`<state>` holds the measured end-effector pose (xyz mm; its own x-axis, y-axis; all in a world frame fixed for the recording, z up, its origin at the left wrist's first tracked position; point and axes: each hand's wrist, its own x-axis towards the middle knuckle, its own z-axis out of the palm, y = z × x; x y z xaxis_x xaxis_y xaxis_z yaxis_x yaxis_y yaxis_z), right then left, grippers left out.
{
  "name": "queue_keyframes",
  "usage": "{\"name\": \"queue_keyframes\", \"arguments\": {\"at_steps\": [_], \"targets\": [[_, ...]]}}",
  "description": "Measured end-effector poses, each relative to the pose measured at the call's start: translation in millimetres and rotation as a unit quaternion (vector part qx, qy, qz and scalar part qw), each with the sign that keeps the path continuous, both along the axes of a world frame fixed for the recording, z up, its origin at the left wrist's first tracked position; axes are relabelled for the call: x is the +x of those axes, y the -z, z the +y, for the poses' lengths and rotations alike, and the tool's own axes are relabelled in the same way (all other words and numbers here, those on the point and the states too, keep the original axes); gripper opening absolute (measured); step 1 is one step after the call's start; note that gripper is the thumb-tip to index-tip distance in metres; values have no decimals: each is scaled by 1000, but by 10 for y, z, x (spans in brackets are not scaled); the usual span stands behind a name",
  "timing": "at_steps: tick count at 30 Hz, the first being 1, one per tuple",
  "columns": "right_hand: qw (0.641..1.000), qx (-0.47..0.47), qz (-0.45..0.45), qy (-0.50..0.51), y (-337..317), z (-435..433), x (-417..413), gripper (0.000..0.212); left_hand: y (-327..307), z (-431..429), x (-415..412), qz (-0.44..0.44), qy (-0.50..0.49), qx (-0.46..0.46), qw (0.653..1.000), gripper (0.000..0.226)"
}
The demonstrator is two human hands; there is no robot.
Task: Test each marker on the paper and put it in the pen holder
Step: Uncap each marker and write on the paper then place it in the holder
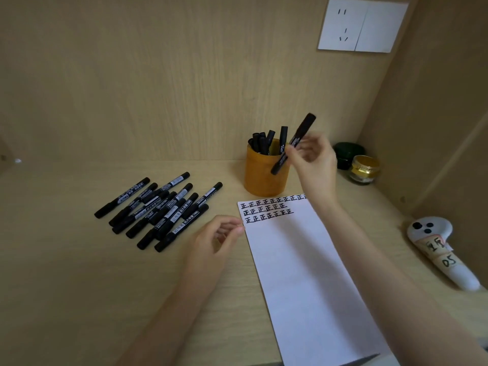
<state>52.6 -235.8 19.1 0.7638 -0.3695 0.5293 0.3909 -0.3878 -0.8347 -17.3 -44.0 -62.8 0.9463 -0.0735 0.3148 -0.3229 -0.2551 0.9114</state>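
Observation:
My right hand (314, 162) pinches a capped black marker (302, 133), tilted, just in front of and to the right of the orange pen holder (261, 178). Several black markers (266, 141) stand in the holder. A pile of several black markers (158, 210) lies on the desk to the left. The white paper (303, 273) lies in front of the holder, with three rows of black marks (266, 208) at its top. My left hand (214, 241) rests by the paper's left edge, fingers loosely curled and holding nothing.
A dark green jar (347, 154) and a gold-lidded jar (365, 170) stand in the back right corner. A white controller with paper labels (438, 249) lies at the right. A wall socket (363, 25) sits on the back panel. The wooden desk (79, 286) has side walls.

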Motion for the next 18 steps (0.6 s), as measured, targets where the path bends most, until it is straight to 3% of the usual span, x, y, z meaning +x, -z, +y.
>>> {"name": "queue_keyframes", "arguments": {"at_steps": [5,11,18], "targets": [[998,-40,-14,54,-173,-43,325,33,-3,-18,5,6,3,6,1000,12],[977,-172,79,101,-71,-30,533,27,1,-6,3,10,6,12,1000,13],[967,-198,119,103,-56,-43,586,27,-7,-14,5,7,2,26,1000,11]]}}
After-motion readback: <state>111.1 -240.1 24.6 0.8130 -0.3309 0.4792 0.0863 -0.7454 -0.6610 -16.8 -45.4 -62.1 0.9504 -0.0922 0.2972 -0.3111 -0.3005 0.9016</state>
